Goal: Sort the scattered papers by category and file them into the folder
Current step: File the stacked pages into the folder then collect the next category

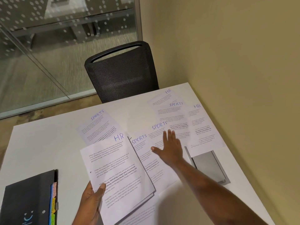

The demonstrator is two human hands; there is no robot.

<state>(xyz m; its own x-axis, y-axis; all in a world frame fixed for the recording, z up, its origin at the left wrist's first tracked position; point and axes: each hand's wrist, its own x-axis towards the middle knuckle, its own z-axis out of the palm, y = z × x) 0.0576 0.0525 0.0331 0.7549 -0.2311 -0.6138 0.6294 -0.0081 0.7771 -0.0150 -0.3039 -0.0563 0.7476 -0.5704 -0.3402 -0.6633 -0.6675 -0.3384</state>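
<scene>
White bench (40, 143) beside a beige wall is strewn with papers: four SPORTS sheets (97, 122) and three HR sheets (203, 125) are counted. One HR sheet, topping a held stack (113, 168), is pinched by the left hand (90, 202). The right hand (170, 146) is spread flat over the middle SPORTS sheets. One black tabbed folder (27, 200) is seen near left.

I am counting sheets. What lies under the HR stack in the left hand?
Under the HR stack, a SPORTS sheet shows past the far edge, another sheet past the near edge; its heading is covered.
</scene>
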